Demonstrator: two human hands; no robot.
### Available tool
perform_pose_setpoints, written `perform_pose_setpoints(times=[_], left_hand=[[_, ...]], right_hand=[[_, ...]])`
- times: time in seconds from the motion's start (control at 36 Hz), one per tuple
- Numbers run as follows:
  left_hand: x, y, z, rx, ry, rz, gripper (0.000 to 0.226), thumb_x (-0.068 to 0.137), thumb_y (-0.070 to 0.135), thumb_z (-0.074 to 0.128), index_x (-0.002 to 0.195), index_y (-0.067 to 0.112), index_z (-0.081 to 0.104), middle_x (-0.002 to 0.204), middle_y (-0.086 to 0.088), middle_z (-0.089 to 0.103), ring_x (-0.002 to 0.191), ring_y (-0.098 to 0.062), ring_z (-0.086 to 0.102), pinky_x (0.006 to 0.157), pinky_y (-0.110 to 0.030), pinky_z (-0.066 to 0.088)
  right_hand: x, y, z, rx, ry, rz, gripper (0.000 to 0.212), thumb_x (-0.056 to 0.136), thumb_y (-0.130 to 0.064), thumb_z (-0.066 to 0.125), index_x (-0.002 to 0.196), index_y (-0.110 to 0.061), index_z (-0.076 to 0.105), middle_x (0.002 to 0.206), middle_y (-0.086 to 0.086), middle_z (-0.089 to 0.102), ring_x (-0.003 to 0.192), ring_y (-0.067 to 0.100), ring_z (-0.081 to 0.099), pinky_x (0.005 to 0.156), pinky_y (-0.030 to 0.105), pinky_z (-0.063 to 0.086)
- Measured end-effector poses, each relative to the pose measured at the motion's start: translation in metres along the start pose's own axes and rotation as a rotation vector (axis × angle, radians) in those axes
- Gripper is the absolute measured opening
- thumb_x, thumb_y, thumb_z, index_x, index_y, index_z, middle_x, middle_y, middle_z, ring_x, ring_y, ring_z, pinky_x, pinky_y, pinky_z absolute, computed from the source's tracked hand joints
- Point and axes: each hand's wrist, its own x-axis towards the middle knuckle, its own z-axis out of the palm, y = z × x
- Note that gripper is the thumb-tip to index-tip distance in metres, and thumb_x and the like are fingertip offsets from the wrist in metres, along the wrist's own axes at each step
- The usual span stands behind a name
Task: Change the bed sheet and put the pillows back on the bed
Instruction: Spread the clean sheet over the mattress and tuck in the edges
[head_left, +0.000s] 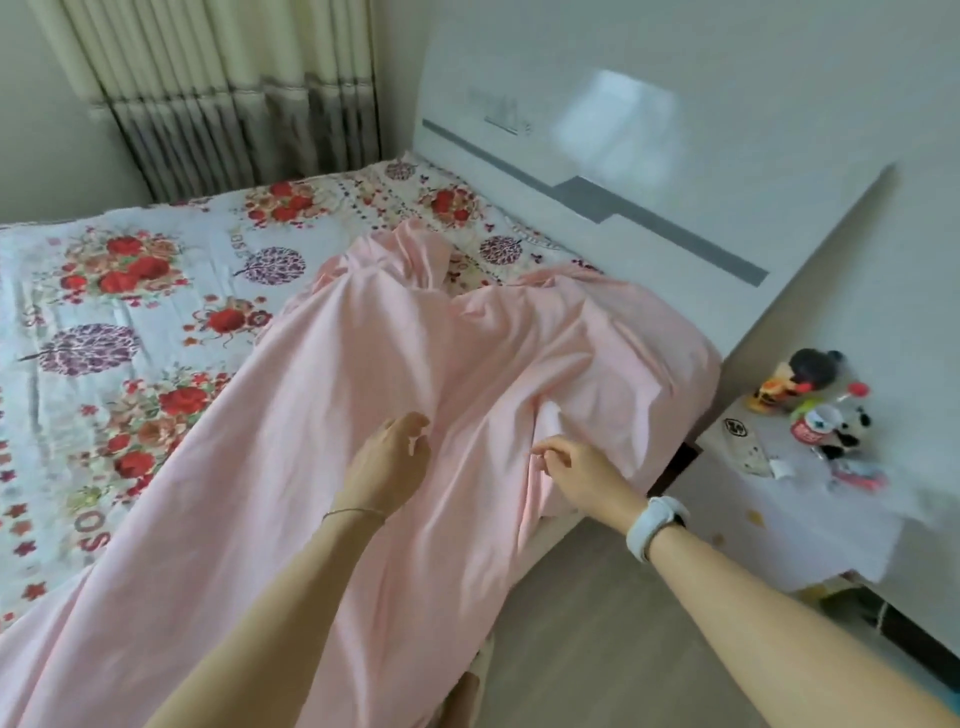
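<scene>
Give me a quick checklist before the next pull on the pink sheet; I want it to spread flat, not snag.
1. Both hands on the pink sheet: ok. The left hand and right hand each pinch a fold.
2. Sheet reaches the near headboard corner: ok, it drapes over the corner by the headboard.
3. Sheet covers the whole bed: not ok. The floral cover is bare across the far side.
4. Sheet lies smooth: not ok; it is bunched in ridges near the headboard.
5. Clear of the nightstand clutter: ok, the sheet hangs apart from it.
6. Pillows ready nearby: cannot tell, none in view.
</scene>
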Motion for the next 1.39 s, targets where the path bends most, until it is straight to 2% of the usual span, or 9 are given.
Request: perform_pose_setpoints(times=[0.44,0.58,0.69,0.78,0.86,0.97,1.14,1.22,1.39], left_hand=[[0.191,-0.013,0.243,-0.161,-0.459,-0.328,0.03,0.094,0.023,0.051,0.123,0.013,0.056,0.118,-0.004,0.06,0.1,-0.019,0.06,0.078,-0.02,0.04],[0.167,-0.001,0.311,-0.057,-0.478,-0.173,0.042,0.084,0.045,0.058,0.122,0.027,0.055,0.123,-0.003,0.047,0.11,-0.025,0.048,0.087,-0.023,0.035],[0.155,0.01,0.359,0.253,-0.389,-0.1,0.06,0.057,0.064,0.06,0.111,0.038,0.053,0.125,-0.006,0.047,0.108,-0.031,0.044,0.078,-0.045,0.045],[0.153,0.016,0.383,0.321,-0.227,-0.11,0.021,0.068,0.046,0.063,0.083,0.033,0.068,0.124,-0.008,0.047,0.113,-0.031,0.037,0.089,-0.045,0.031],[0.15,0.038,0.393,0.216,-0.096,-0.163,0.025,0.079,0.032,0.047,0.071,0.023,0.068,0.116,-0.008,0.058,0.112,-0.029,0.037,0.089,-0.042,0.032],[0.121,0.087,0.419,0.046,-0.08,-0.063,0.017,0.086,0.02,0.047,0.082,0.011,0.061,0.11,-0.008,0.06,0.101,-0.028,0.046,0.079,-0.035,0.038],[0.095,0.132,0.457,0.207,-0.715,-0.359,0.033,0.095,0.022,0.035,0.122,0.019,0.054,0.135,0.003,0.045,0.121,-0.024,0.043,0.094,-0.034,0.033],[0.109,0.14,0.444,0.225,-0.6,-0.399,0.033,0.096,0.022,0.039,0.127,0.022,0.05,0.137,0.002,0.044,0.121,-0.024,0.043,0.097,-0.034,0.033],[0.166,0.15,0.405,0.287,-0.464,-0.392,0.045,0.096,0.024,0.041,0.141,0.021,0.036,0.151,-0.003,0.028,0.135,-0.027,0.029,0.108,-0.04,0.03]], right_hand=[[0.233,0.191,0.017,-0.143,-0.06,0.435,0.042,0.095,-0.018,0.044,0.136,-0.01,0.041,0.143,0.007,0.04,0.124,0.025,0.046,0.098,0.032,0.039],[0.243,0.25,0.021,0.018,0.364,0.864,0.044,0.094,-0.028,0.049,0.123,0.005,0.049,0.121,0.02,0.053,0.106,0.034,0.052,0.084,0.032,0.038],[0.254,0.3,0.023,0.57,0.268,1.287,0.03,0.089,-0.031,0.054,0.092,-0.002,0.061,0.084,0.015,0.062,0.067,0.029,0.056,0.081,0.05,0.054],[0.26,0.318,0.02,0.36,0.257,1.086,0.016,0.09,-0.01,0.049,0.098,-0.005,0.06,0.09,0.014,0.062,0.069,0.028,0.056,0.058,0.032,0.048],[0.259,0.324,-0.004,0.137,0.256,0.771,0.013,0.095,-0.008,0.039,0.093,-0.003,0.05,0.08,0.011,0.053,0.072,0.026,0.047,0.06,0.03,0.03],[0.239,0.353,-0.056,0.007,0.248,0.542,0.011,0.098,-0.011,0.035,0.096,-0.005,0.043,0.068,0.003,0.043,0.063,0.026,0.039,0.055,0.035,0.018],[0.199,0.43,-0.118,-0.147,-0.082,0.629,0.026,0.098,-0.013,0.039,0.118,0.001,0.049,0.108,0.02,0.06,0.097,0.037,0.056,0.074,0.037,0.042],[0.197,0.434,-0.132,-0.163,-0.277,0.636,0.044,0.098,-0.02,0.042,0.138,-0.004,0.038,0.133,0.016,0.051,0.12,0.033,0.049,0.095,0.036,0.039],[0.226,0.403,-0.157,-0.064,-0.265,0.453,0.043,0.099,-0.019,0.036,0.142,-0.013,0.034,0.144,0.009,0.04,0.128,0.027,0.042,0.099,0.036,0.037]])
